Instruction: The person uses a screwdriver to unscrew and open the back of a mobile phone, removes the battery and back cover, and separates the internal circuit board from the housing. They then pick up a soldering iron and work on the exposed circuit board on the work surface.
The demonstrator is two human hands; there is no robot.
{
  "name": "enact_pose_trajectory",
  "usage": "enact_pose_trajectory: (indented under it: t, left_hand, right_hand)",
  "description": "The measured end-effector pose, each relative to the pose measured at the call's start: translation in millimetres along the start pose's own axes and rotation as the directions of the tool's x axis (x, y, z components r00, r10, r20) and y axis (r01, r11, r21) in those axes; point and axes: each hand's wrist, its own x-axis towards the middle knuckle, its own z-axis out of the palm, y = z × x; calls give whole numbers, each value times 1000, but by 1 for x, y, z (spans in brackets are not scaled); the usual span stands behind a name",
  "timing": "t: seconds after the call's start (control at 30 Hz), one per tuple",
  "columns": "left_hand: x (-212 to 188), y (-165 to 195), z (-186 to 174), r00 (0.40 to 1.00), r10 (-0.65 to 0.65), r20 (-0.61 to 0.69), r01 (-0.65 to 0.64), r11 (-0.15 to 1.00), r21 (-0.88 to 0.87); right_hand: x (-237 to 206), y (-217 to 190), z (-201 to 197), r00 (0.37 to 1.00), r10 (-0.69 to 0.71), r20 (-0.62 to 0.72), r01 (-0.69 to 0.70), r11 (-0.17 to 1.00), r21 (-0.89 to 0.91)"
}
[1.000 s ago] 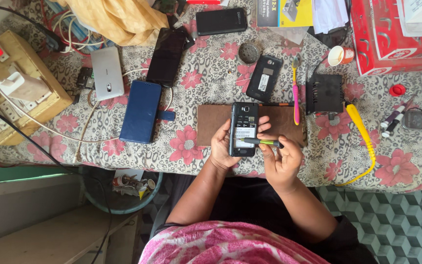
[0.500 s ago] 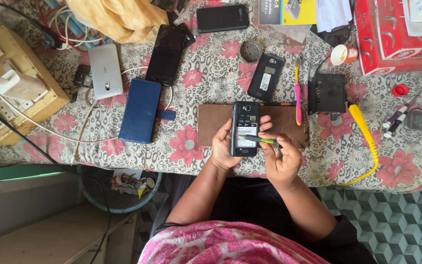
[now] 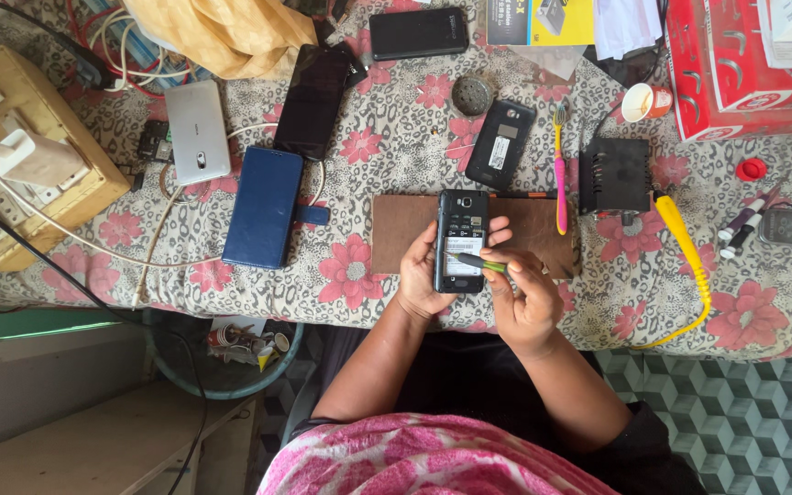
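Little has shifted: left hand still cradles the opened phone steady; right hand pinches a green tool, tip on its back.

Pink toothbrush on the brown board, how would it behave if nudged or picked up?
The toothbrush looks thin and plastic, so probably light and stiff. It lies flat, half on the board, half on the cloth; a nudge would likely slide or pivot it, not tip it. A slim handle may slip in a loose grip.
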Motion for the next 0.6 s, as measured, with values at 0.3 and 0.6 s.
enact_pose_trajectory:
  t: [0.3,0.6]
  left_hand:
    - [1,0,-4,999,36,-30,-36,999,6]
    - [-1,2,3,992,62,-111,-59,998,23]
  right_hand:
    - [14,4,24,993,-66,-100,61,997,-47]
    - [4,8,22,995,100,-12,-95,977,191]
